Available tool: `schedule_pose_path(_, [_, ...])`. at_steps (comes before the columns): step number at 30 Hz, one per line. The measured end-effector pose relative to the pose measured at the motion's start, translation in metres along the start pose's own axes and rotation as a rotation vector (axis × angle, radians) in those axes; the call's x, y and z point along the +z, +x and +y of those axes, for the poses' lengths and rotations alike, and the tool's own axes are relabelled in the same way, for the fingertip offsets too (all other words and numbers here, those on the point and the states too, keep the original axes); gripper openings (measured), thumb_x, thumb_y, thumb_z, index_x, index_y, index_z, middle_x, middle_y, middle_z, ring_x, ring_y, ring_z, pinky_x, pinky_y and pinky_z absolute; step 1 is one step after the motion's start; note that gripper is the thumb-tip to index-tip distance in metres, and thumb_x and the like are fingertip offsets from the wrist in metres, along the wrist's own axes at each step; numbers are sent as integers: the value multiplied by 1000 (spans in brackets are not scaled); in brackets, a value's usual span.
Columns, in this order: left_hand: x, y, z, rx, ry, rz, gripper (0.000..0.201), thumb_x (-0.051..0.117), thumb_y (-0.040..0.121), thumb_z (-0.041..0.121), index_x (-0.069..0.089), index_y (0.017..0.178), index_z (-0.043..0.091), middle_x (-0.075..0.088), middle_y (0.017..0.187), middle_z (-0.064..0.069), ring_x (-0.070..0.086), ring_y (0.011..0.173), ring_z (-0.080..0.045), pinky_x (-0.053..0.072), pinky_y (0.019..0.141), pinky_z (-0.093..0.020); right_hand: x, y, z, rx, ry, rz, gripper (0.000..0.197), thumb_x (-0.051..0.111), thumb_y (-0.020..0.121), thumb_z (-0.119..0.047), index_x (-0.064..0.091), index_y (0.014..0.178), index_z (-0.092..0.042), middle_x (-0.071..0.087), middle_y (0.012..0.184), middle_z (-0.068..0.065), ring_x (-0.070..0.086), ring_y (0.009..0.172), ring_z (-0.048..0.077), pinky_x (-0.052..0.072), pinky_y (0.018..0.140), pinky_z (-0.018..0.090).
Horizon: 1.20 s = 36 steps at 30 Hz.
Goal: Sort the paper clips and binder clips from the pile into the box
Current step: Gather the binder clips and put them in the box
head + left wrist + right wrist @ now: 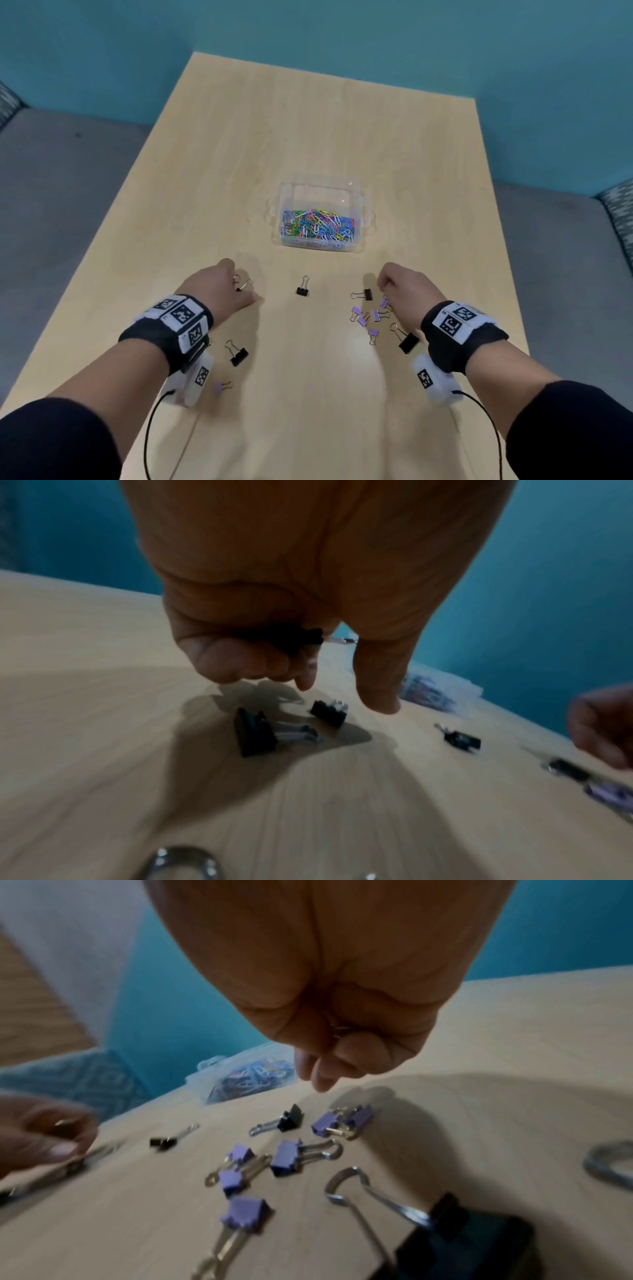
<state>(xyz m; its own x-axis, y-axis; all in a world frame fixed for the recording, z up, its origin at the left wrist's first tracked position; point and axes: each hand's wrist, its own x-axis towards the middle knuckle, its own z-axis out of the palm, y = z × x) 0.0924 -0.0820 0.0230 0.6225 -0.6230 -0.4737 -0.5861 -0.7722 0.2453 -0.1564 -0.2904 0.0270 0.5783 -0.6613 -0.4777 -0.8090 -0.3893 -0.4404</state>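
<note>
A clear plastic box [284, 192] stands mid-table with coloured paper clips [318, 224] in its near compartment; the far compartment looks empty. My left hand [239, 284] hovers low over the table, fingers curled round a black binder clip [308, 639], thumb pointing down. Two more black binder clips [255, 734] lie under it. My right hand [382, 282] is a closed fist with a bit of metal wire [339, 1028] showing inside, apparently a small binder clip. Several purple binder clips [366, 317] lie just beneath and behind that hand.
Loose black binder clips lie at the centre [302, 287], beside the right hand [363, 294], by the right wrist [406, 339] and by the left wrist [238, 353]. One purple clip [222, 386] sits near the left wristband. Grey seating surrounds the table.
</note>
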Motion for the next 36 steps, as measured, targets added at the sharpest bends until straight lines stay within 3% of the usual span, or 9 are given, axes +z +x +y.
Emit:
schedule_pose_path(4, [9, 8, 0, 75, 67, -34, 33, 60, 83, 41, 38, 85, 17, 56, 76, -2, 54, 67, -21, 38, 54, -31, 10, 5, -5, -199, -333, -115, 23, 54, 87, -22, 48, 109, -23, 54, 94, -3, 53, 83, 20, 48, 71, 35])
schedule_pose_path(10, [7, 17, -1, 132, 62, -59, 29, 60, 81, 39, 40, 76, 19, 54, 73, 1, 51, 65, -19, 33, 53, -30, 15, 17, -8, -277, -493, -129, 13, 54, 90, -19, 41, 91, -17, 45, 89, 1, 47, 78, 22, 45, 66, 37])
schedule_pose_path(13, [-2, 26, 0, 58, -303, -86, 31, 68, 76, 34, 46, 73, 12, 55, 61, -2, 46, 50, -18, 32, 48, -27, 2, 18, -15, -237, -437, -127, 11, 52, 84, -16, 42, 83, -15, 48, 85, 0, 51, 74, 22, 41, 59, 32])
schedule_pose_path(17, [-38, 41, 18, -12, -1297, -290, 26, 70, 80, 17, 45, 74, 12, 51, 61, -13, 40, 42, -18, 35, 41, -24, -38, 39, -27, 24, 563, 79, 9, 57, 79, -6, 52, 77, -13, 63, 67, 5, 53, 55, 21, 41, 51, 28])
schedule_pose_path(19, [-59, 55, 34, 22, -1505, -321, 19, 66, 80, 14, 47, 76, 11, 64, 74, -19, 56, 47, -18, 50, 43, -24, -58, 54, -37, 100, 1202, 20, 15, 50, 84, 4, 52, 83, -11, 64, 72, 11, 54, 57, 22, 44, 50, 29])
schedule_pose_path(21, [-74, 74, 56, 44, -1567, -282, 11, 57, 85, 4, 50, 78, 9, 67, 80, -20, 62, 51, -16, 55, 49, -22, -67, 73, -54, 137, 1420, -50, 10, 48, 88, 1, 53, 87, -8, 60, 75, 14, 56, 59, 22, 49, 46, 25])
schedule_pose_path(26, [-77, 120, 112, 3, -1177, -76, 22, 52, 81, -12, 54, 78, 10, 52, 67, -11, 51, 46, -15, 47, 42, -19, -56, 129, -99, 94, 1014, 3, 14, 51, 90, 2, 50, 79, -6, 52, 67, 13, 50, 50, 19, 44, 44, 24])
schedule_pose_path(30, [-66, 146, 131, 16, -732, 20, 17, 64, 73, -4, 60, 69, 13, 61, 68, -9, 55, 57, -22, 58, 67, -39, -48, 158, -110, 69, 623, 49, 12, 53, 84, 1, 55, 77, -8, 58, 75, 14, 59, 61, 25, 57, 61, 35])
schedule_pose_path(36, [-67, 144, 130, 34, -858, -40, 18, 74, 75, 7, 65, 91, 7, 64, 81, -13, 60, 64, -25, 59, 73, -39, -52, 151, -114, 13, 498, 50, 9, 56, 84, -6, 64, 85, -7, 63, 76, 11, 65, 74, 33, 57, 77, 51])
